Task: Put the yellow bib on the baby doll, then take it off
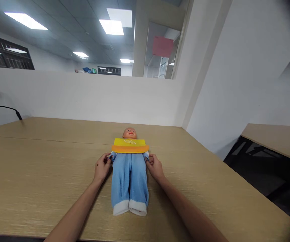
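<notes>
The yellow bib point(130, 142) has an orange pocket point(130, 149), of which the inside I cannot see. The doll point(129, 168) wearing it lies face up on the table point(46, 188), its long axis going away from the person, head toward the wall point(104, 97), feet toward the near edge. The left hand point(102, 167) and the right hand point(155, 168) each pinch one blue sleeve point(113, 156) between thumb and fingers

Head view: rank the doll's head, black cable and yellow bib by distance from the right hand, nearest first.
1. Yellow bib: ahead and left of the right hand.
2. Doll's head: just beyond the bib.
3. Black cable: at the picture's far left.
</notes>
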A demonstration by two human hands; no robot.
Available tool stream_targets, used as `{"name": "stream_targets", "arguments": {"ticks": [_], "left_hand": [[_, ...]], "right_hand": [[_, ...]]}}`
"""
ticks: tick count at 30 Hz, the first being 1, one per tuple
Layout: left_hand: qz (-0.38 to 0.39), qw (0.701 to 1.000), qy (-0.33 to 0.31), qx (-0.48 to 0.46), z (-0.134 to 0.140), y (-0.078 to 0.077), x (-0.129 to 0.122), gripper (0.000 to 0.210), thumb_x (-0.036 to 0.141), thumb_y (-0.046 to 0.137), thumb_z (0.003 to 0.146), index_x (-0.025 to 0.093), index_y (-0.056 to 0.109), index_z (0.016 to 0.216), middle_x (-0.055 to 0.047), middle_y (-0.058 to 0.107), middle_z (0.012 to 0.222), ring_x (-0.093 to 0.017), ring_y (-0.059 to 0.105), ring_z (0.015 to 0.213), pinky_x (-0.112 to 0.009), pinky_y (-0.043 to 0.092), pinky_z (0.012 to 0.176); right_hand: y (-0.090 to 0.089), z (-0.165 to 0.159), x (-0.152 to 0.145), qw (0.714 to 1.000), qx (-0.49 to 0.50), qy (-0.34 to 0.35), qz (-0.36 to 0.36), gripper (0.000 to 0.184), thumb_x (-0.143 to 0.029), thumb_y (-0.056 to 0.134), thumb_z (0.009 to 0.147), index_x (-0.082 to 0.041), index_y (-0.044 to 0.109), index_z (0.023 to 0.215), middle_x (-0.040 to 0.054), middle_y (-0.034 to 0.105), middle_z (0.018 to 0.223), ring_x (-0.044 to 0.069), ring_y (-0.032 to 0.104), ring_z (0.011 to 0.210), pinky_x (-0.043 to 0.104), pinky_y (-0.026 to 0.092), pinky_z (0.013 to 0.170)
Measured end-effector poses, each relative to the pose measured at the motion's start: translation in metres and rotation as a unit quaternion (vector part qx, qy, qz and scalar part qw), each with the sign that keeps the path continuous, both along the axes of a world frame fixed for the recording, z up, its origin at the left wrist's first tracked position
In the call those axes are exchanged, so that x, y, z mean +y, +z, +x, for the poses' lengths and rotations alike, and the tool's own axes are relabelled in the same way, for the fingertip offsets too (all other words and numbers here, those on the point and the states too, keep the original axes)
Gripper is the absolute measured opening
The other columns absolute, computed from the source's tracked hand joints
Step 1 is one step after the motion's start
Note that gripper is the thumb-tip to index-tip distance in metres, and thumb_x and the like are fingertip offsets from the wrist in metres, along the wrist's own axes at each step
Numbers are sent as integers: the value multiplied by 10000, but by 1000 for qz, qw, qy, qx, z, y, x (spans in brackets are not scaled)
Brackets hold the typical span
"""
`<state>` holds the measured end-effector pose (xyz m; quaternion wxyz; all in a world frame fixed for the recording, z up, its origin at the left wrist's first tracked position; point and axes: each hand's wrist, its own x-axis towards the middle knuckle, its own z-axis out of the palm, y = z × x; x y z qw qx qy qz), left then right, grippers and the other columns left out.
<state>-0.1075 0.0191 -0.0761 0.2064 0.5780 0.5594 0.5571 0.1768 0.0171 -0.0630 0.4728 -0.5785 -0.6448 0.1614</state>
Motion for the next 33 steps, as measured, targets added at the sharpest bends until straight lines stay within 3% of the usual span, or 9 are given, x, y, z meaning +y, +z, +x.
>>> {"name": "stream_targets", "arguments": {"ticks": [6,12,14,17,20,26,33], "left_hand": [[-13,998,21,52,-5,6,-4,248,321,553,744,200,627,948,25,577,643,-156,541,601,-253,404,611],[31,971,105,211,-5,14,-11,163,352,545,796,207,617,782,-30,624,782,-166,560,711,-243,368,632],[45,960,85,263,-4,16,-14,193,337,531,817,209,655,744,-46,648,764,-174,578,718,-249,357,639],[-5,950,63,306,-3,17,-16,253,357,528,835,217,732,885,-74,696,723,-201,617,693,-269,339,616],[-54,939,74,333,-2,17,-16,337,381,518,848,205,718,1054,-115,731,762,-236,649,704,-284,338,610],[-69,920,69,379,3,16,-15,447,442,457,885,154,676,1148,-189,729,821,-279,656,682,-300,348,596],[-57,916,11,397,5,18,-16,388,366,361,930,176,691,1005,-147,733,833,-248,655,685,-286,269,558]], "right_hand": [[1,-1,-3,999,27,13,15,291,-447,549,790,-188,550,922,-59,469,543,128,454,492,234,336,496],[3,-2,-4,999,27,21,16,315,-466,544,793,-178,554,919,-62,455,538,124,440,484,236,332,489],[2,-1,-4,999,26,22,12,322,-470,542,796,-176,552,928,-55,474,551,127,454,493,237,341,494],[2,0,-4,999,27,28,9,311,-458,545,794,-181,547,933,-53,491,552,128,463,488,237,345,492],[1,0,-3,999,34,33,9,296,-450,547,790,-187,541,925,-60,478,537,124,449,473,235,338,485],[-1,0,-2,999,34,39,1,281,-426,539,785,-187,549,931,-57,471,542,122,434,471,233,331,484],[-4,1,-1,998,29,48,1,287,-425,534,798,-177,567,939,-39,510,576,126,466,500,227,340,496]]}}
